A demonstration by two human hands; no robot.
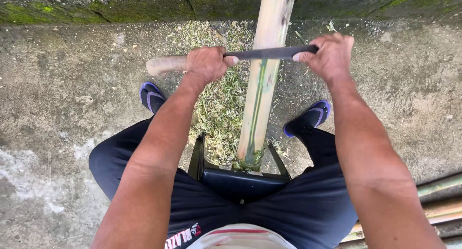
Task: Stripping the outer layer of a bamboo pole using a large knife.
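concrete floor (57, 133) littered with shavings (219, 104); left hand (207, 63) grips the knife (269, 52) handle, right hand (332, 56) pinches its tip; best kept level across the bamboo pole (260, 99).

A long bamboo pole (262, 85) runs from the black seat edge between the knees up and away to the top of the view, tilted slightly right. Its skin is mostly scraped pale, with a green strip left down the middle. A dark, flat knife blade (269, 52) lies crosswise on it, with a pale wooden handle (166, 64) at the left end.
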